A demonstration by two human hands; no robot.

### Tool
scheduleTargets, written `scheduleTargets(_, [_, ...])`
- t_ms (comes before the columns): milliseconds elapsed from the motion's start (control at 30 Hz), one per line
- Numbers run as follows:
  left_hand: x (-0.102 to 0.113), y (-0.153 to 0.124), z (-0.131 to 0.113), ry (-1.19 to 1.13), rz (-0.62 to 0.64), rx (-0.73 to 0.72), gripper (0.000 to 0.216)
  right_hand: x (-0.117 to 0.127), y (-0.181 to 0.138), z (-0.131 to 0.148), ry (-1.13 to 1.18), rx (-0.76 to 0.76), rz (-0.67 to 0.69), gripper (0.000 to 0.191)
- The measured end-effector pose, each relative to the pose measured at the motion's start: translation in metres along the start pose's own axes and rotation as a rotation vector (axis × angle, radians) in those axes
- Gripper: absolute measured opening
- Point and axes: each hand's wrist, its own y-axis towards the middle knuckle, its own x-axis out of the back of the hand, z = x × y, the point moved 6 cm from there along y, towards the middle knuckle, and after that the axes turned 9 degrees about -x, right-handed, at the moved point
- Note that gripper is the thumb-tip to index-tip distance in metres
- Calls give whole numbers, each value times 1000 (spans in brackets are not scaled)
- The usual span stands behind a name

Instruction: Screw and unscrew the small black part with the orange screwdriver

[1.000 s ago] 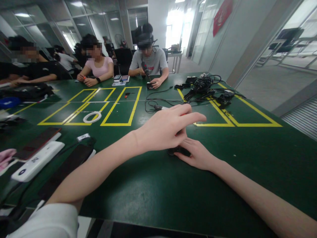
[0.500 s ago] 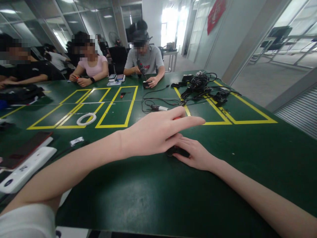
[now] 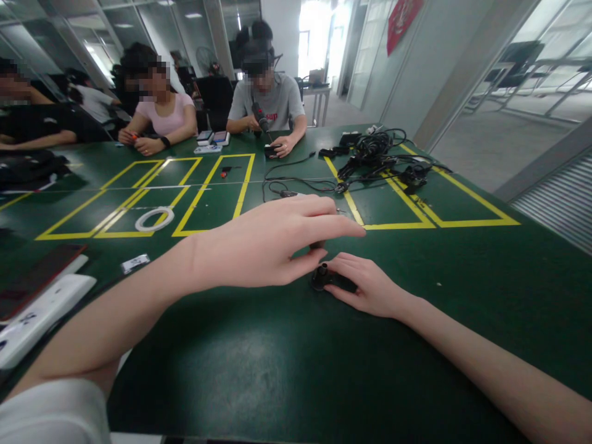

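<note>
My right hand (image 3: 370, 287) lies on the green table (image 3: 277, 370) with its fingers closed round a small black part (image 3: 324, 279) that has a short upright stub at its left end. My left hand (image 3: 268, 243) hovers just above that stub, fingers stretched together and thumb tucked under them in a pinch. Something small and dark shows between the fingertips and the stub, but I cannot make out what it is. The left forearm crosses in front of me from the lower left.
A tangle of black cables (image 3: 374, 154) lies at the back right. A white ring (image 3: 152, 217) sits inside the yellow floor-tape boxes. A white device (image 3: 37, 314) and a dark phone (image 3: 37, 277) lie at the left edge. Several people sit across the table.
My left hand has drawn back slightly toward me and lowered over the black part, uncovering its stub. A red bit seen under the fingers earlier is hidden now. The right hand has stayed put.
</note>
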Motion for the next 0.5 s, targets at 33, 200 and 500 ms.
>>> scheduleTargets(33, [0,0,-1,-3,1,-2,42,0,0,0,5,1,-4,16])
scheduleTargets(200, [0,7,-1,33,22,-14,46,1,1,1,6,14,-21,16])
scheduleTargets(500, [5,19,-8,71,114,36,47,-1,3,-2,-28,-3,-12,20])
